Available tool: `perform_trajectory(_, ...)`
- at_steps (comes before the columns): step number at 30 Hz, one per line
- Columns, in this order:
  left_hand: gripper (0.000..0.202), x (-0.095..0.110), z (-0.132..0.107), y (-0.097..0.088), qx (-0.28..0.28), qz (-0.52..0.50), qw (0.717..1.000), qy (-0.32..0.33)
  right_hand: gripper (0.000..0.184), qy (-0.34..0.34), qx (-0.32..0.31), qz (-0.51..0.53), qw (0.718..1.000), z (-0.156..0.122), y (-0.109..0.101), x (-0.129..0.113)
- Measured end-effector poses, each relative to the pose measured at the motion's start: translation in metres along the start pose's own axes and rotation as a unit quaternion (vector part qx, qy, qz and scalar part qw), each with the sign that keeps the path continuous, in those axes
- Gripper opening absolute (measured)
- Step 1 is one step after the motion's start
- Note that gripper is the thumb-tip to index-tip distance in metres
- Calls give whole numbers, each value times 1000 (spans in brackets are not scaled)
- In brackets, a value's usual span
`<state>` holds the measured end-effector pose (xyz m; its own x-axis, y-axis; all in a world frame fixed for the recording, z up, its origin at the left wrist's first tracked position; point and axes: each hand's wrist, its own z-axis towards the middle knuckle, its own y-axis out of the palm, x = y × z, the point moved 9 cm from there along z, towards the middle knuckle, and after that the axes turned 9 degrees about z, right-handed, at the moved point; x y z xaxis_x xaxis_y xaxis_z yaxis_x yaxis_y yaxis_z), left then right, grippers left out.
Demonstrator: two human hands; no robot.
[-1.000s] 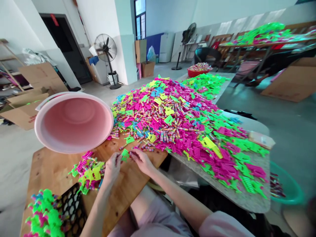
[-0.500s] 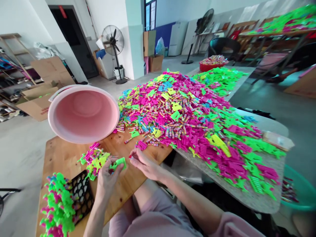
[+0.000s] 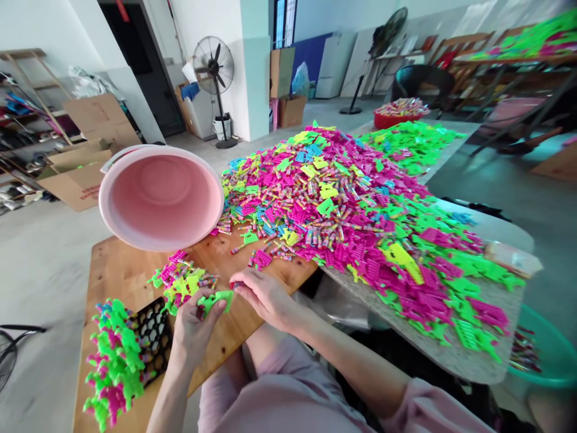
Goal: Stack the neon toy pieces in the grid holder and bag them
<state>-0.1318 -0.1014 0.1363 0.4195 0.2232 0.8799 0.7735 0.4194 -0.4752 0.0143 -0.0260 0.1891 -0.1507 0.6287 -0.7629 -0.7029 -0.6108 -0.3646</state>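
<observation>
My left hand (image 3: 195,322) is closed around a bright green plastic toy piece (image 3: 216,302), held over the wooden table (image 3: 252,300). Pinched in the fingertips of my right hand (image 3: 265,297) is a small stick with a red, patterned wrapper (image 3: 235,285); its end is right beside the green piece. I cannot tell whether the two touch. Beyond my left hand lies a small heap of yellow, green and pink pieces (image 3: 184,284) with wrapped sticks among them. A black tray with holes (image 3: 155,334) sits left of my left wrist, with green and pink pieces (image 3: 116,361) standing along its left side.
A pink tub (image 3: 162,195) lies tipped at the table's far left. A large mound of pink, green, yellow and blue pieces with wrapped sticks (image 3: 324,204) spreads rightward onto a grey tabletop (image 3: 469,367). A teal basin (image 3: 554,355) is below right; a fan (image 3: 215,66) stands behind.
My right hand has drawn in toward the green piece, bringing the wrapped stick up to its end. The whole view has shifted slightly. My left hand keeps its hold.
</observation>
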Motion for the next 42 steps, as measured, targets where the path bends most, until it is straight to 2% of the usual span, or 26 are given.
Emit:
perform_trajectory(3,35,2,-3,-2,23,-11,1000,-2,16,3,-4,-55,998,-2,2,-4)
perform_trajectory(7,37,3,-5,-1,25,-28,999,-4,14,1,-18,-124,992,-3,7,-9)
perform_trajectory(12,39,8,-7,0,23,-28,999,-6,11,5,-13,-155,988,-3,7,-10)
perform_trajectory(15,36,13,-8,0,32,-34,999,-2,9,-2,-34,-182,983,-4,10,-10)
perform_trajectory(18,36,8,-7,4,32,-72,997,-19,35,-16,-56,-227,972,-2,14,-8)
perform_trajectory(22,36,-6,-6,8,54,-139,987,-62,47,-33,-82,-288,954,2,20,-2)
perform_trajectory(26,35,-10,-6,13,60,-190,976,-86,64,-62,-113,-301,945,6,27,1)
perform_trajectory(32,32,-13,-1,17,72,-215,970,-89,57,-72,-140,-335,929,14,29,9)
perform_trajectory(36,33,-19,5,18,69,-225,967,-101,67,-89,-137,-314,935,15,28,13)
perform_trajectory(42,37,-21,8,20,60,-224,967,-109,58,-80,-108,-299,945,17,25,20)
